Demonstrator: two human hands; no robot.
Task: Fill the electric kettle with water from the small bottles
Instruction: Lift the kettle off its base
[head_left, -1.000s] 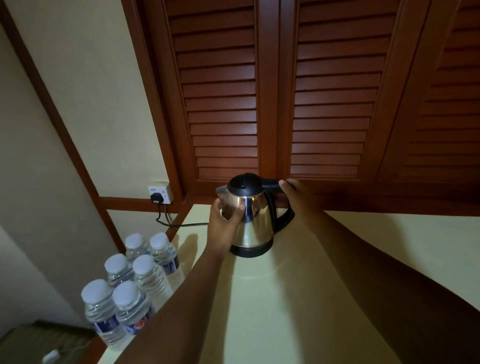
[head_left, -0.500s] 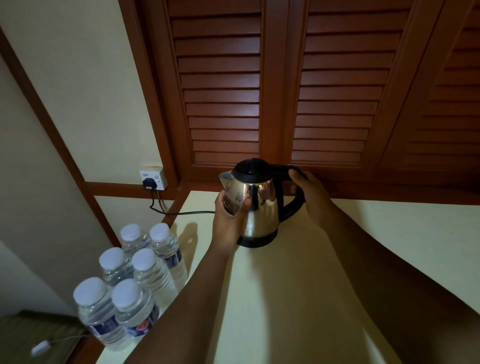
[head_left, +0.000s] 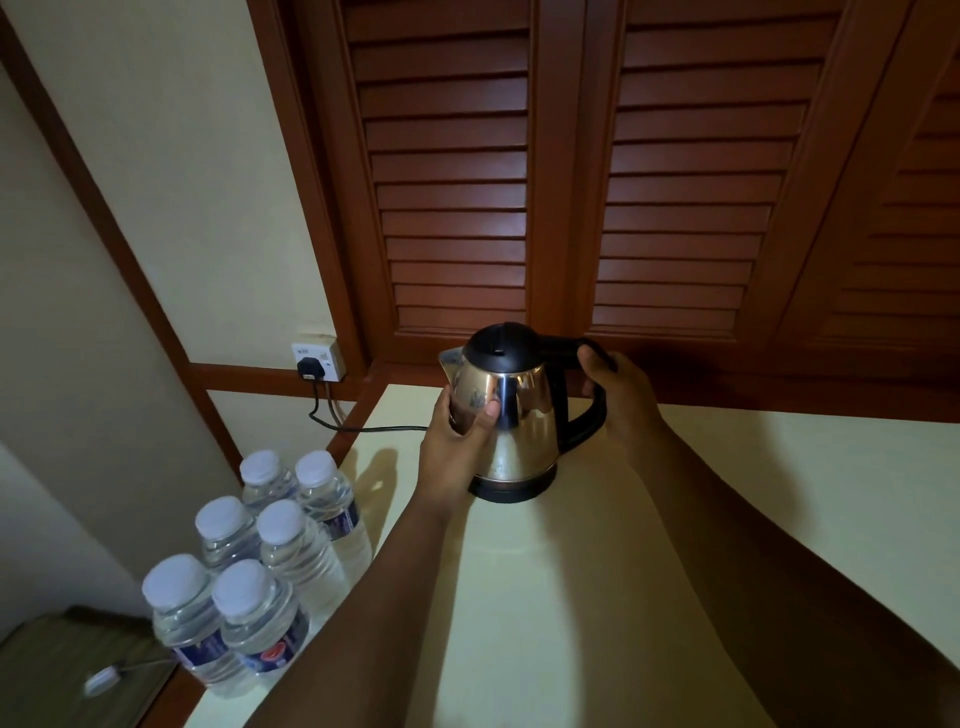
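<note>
While the kettle (head_left: 511, 415) stands lidded, left hand (head_left: 457, 436) clasps its body, right hand (head_left: 626, 395) its handle.

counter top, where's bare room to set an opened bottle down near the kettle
The counter is bare between the two forearms, in front of the kettle, and on the wide stretch right of the right hand up to the louvred doors. It is crowded at the left edge, where six capped bottles cluster beside the left hand and forearm.
</note>
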